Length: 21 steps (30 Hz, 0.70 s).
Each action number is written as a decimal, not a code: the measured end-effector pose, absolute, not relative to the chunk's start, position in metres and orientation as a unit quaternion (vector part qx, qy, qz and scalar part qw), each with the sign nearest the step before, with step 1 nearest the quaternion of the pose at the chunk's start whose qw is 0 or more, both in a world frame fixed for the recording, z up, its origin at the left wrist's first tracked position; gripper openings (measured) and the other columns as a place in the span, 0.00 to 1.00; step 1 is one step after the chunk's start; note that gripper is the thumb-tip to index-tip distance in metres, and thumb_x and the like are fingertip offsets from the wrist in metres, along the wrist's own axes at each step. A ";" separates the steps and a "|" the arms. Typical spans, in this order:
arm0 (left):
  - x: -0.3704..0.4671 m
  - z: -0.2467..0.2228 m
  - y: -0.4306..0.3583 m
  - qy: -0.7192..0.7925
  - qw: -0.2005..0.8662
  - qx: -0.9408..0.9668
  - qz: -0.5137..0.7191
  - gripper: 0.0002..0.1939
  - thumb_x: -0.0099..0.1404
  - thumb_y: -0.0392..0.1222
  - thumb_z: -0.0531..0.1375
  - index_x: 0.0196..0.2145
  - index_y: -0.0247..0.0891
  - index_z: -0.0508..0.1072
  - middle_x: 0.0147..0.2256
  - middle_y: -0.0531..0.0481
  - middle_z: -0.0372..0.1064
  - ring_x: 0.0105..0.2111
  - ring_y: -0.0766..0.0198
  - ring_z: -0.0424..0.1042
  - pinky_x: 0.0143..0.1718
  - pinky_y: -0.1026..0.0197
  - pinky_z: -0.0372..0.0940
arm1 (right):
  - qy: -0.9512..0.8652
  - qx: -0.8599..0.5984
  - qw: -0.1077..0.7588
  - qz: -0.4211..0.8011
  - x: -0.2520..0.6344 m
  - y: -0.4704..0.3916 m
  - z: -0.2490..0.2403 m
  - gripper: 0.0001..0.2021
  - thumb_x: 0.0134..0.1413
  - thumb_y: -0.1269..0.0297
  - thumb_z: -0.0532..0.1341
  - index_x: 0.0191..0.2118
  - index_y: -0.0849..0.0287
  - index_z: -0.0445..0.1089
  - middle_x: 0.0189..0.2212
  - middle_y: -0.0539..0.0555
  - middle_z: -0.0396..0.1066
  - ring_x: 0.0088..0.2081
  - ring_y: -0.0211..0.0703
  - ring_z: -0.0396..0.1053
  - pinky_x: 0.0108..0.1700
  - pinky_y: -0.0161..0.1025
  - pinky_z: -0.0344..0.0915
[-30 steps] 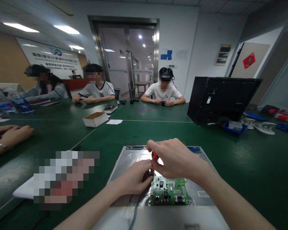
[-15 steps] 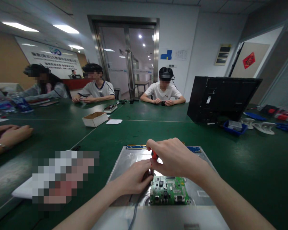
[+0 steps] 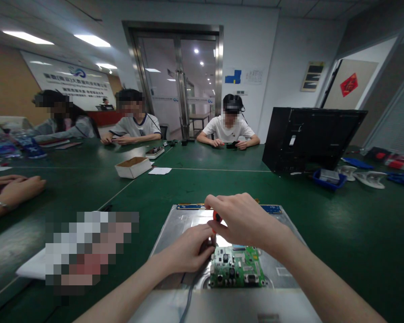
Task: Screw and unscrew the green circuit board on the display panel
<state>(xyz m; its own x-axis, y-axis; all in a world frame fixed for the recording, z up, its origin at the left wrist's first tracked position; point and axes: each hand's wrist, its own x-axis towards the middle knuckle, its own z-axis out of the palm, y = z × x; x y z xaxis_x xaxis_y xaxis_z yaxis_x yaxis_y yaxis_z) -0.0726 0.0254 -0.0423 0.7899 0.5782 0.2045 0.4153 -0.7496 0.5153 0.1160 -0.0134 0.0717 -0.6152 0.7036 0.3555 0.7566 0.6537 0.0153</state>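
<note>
A screwdriver with a red and black handle stands roughly upright in the closed fingers of my right hand. Its tip is down by the upper left corner of a green circuit board. My left hand rests beside that corner, fingers pinched together near the tip; what they hold there is hidden. The board sits on the silver metal back of a display panel, which lies flat in front of me. A grey cable runs from under my left hand toward me.
A black monitor stands at the right, beside a blue tray. A white box sits farther off on the green table. At the left are a co-worker's hands and a blurred-out packet. Other people sit across the table.
My right hand has turned very slightly at the screwdriver's handle; my left hand keeps its place. Across the table, a co-worker's hands have shifted around a small dark object.
</note>
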 end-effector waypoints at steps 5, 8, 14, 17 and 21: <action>-0.073 -0.042 0.025 0.279 0.204 0.925 0.157 0.06 0.61 0.33 0.54 0.36 0.37 0.69 0.33 0.47 0.69 0.32 0.59 0.65 0.32 0.60 0.60 | -0.894 -0.410 0.155 -0.093 0.116 -0.012 0.072 0.07 0.58 0.62 0.59 0.40 0.58 0.63 0.31 0.50 0.74 0.25 0.36 0.65 0.23 0.37 0.39; -0.073 -0.041 0.025 0.274 0.204 0.926 0.161 0.06 0.61 0.33 0.54 0.36 0.37 0.68 0.34 0.47 0.69 0.32 0.59 0.65 0.32 0.60 0.60 | -0.893 -0.412 0.158 -0.090 0.116 -0.013 0.073 0.06 0.58 0.63 0.58 0.40 0.58 0.63 0.31 0.50 0.74 0.25 0.35 0.64 0.24 0.37 0.40; -0.073 -0.040 0.023 0.273 0.211 0.921 0.180 0.05 0.62 0.33 0.54 0.36 0.37 0.68 0.34 0.48 0.70 0.31 0.60 0.65 0.33 0.59 0.60 | -0.893 -0.411 0.162 -0.085 0.116 -0.014 0.073 0.05 0.56 0.66 0.56 0.39 0.57 0.64 0.31 0.49 0.73 0.25 0.34 0.62 0.24 0.38 0.39; -0.072 -0.041 0.023 0.275 0.212 0.920 0.180 0.05 0.62 0.33 0.54 0.36 0.37 0.68 0.34 0.47 0.70 0.32 0.59 0.65 0.33 0.59 0.60 | -0.893 -0.410 0.164 -0.089 0.116 -0.014 0.073 0.05 0.56 0.67 0.55 0.39 0.57 0.63 0.31 0.49 0.73 0.25 0.34 0.62 0.24 0.38 0.39; -0.071 -0.039 0.023 0.275 0.212 0.921 0.176 0.06 0.62 0.34 0.54 0.37 0.37 0.69 0.35 0.46 0.71 0.32 0.58 0.66 0.34 0.59 0.61 | -0.893 -0.406 0.167 -0.099 0.116 -0.014 0.073 0.05 0.57 0.66 0.55 0.40 0.57 0.63 0.31 0.49 0.74 0.25 0.35 0.64 0.24 0.38 0.40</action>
